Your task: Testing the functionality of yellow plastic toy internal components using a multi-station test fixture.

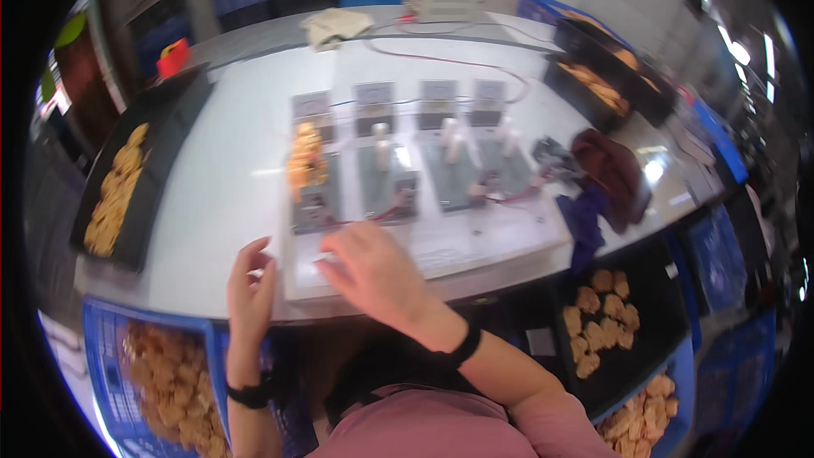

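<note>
My left hand (pixel 253 282) hovers over the table's front edge, left of a white board. Its fingers are loosely bent and apart from the thumb, with nothing visible between them. My right hand (pixel 371 273) is over the board's front part, fingers pointing left and apart from the thumb. It is somewhat blurred, and I see nothing in it. Beyond it, a row of grey fixtures (pixel 390 182) with meter-like panels stands on the white board (pixel 458 246). A lumpy yellow-orange object (pixel 307 161) sits on the leftmost fixture. White upright cylinders (pixel 452 144) stand on the others.
A black tray (pixel 153 203) of yellow pieces lies at left; black bins (pixel 585 89) stand far right. Dark cloths (pixel 606 178) lie right of the board. Blue crates (pixel 102 356) and a black tray (pixel 653 322) with tan pieces flank me. A beige instrument (pixel 441 2) stands behind.
</note>
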A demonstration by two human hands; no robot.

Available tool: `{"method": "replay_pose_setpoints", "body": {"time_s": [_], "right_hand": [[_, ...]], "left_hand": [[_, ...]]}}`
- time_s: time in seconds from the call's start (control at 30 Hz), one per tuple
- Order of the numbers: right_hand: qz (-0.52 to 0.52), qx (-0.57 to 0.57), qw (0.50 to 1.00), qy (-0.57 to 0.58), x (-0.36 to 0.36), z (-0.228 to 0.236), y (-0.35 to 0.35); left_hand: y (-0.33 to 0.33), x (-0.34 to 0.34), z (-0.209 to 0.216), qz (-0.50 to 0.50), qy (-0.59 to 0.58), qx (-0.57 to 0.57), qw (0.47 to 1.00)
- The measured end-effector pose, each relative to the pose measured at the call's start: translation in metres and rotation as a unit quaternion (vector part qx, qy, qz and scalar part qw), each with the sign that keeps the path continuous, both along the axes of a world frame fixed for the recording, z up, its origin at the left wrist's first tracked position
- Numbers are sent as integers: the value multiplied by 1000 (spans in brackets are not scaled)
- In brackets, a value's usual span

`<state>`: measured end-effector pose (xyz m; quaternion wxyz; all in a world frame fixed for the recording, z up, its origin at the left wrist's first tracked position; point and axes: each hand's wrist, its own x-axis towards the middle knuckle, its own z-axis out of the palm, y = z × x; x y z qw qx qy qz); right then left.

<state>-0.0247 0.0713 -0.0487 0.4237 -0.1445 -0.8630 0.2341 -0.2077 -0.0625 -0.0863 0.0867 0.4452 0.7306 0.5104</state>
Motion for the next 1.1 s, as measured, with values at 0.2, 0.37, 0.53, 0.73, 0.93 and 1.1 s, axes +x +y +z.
{"method": "replay_pose_setpoints", "body": {"time_s": [0.2,0.37,0.53,0.73,0.93,1.1], "right_hand": [[14,-16,999,36,4,2,0],[30,-48,998,39,1,5,1],[77,-147,981,100,-7,11,0],[153,-163,970,97,-6,12,5],[126,-126,977,116,-7,0,9],[111,-129,971,168,8,10,5]], "left_hand": [[4,5,-22,10,-49,1,999],[7,5,-11,8,-38,14,999],[34,-13,51,-79,-48,35,995],[109,-17,117,-124,-152,-109,974],[152,-35,119,-179,-29,-182,966],[137,-15,189,-227,-12,-60,972]]}}
